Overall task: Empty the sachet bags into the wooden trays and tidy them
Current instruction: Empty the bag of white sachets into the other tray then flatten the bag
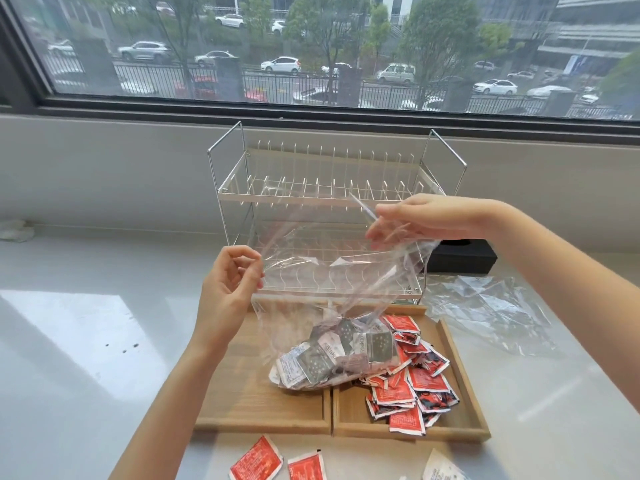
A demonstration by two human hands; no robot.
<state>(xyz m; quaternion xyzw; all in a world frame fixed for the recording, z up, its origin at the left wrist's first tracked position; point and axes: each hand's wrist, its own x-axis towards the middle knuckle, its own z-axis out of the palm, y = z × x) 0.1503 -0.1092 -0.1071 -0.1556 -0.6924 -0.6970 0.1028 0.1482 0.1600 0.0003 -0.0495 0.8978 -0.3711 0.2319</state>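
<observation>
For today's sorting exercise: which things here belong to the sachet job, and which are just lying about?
Job:
clear bag of grey sachets, held by left hand and right hand
red sachets
left wooden tray
right wooden tray
empty bag

Lying about:
wire dish rack
black box

Two wooden trays (263, 415), two plastic bags (311, 258), one rack (332, 174).

A wire rack (332, 216) stands on the white counter (86, 341). Right of the rack sits a black box (460, 259); behind the rack, a window (311, 46) shows parked cars.
</observation>
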